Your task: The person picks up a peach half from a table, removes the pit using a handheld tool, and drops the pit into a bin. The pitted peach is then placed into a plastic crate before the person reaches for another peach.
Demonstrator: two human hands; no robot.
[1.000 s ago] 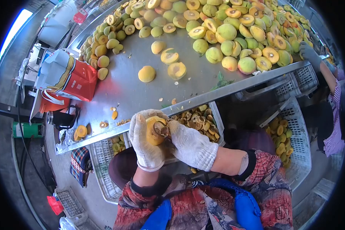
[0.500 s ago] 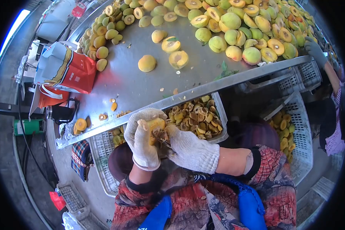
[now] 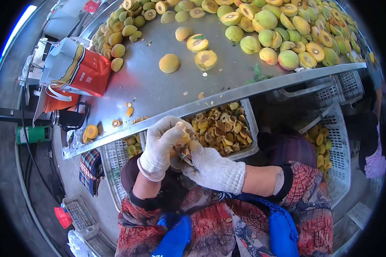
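In white knit gloves, both my hands meet in front of the table's edge. My left hand (image 3: 161, 145) is closed around a yellow peach half (image 3: 185, 138), mostly hidden by the fingers. My right hand (image 3: 216, 169) grips a small metal tool (image 3: 186, 159), its end against the fruit; its exact kind is hidden. Just beyond the hands stands a white crate (image 3: 254, 137) with brown-yellow peach scraps (image 3: 221, 130). On the metal table (image 3: 150, 94) lie a peach half (image 3: 169, 63) and another cut half (image 3: 206, 60).
A large peach pile (image 3: 283, 30) covers the table's far right, with a smaller pile (image 3: 116, 38) at left. A red-white bag (image 3: 88, 75) stands at the left edge. Peach crates (image 3: 336, 141) stand beside my legs. A co-worker's lilac sleeve (image 3: 375, 154) shows at right.
My left hand has turned and shifted slightly left and down, covering more of the peach half. The right hand stays nearly in place. The co-worker's gloved hand has left the peach pile.
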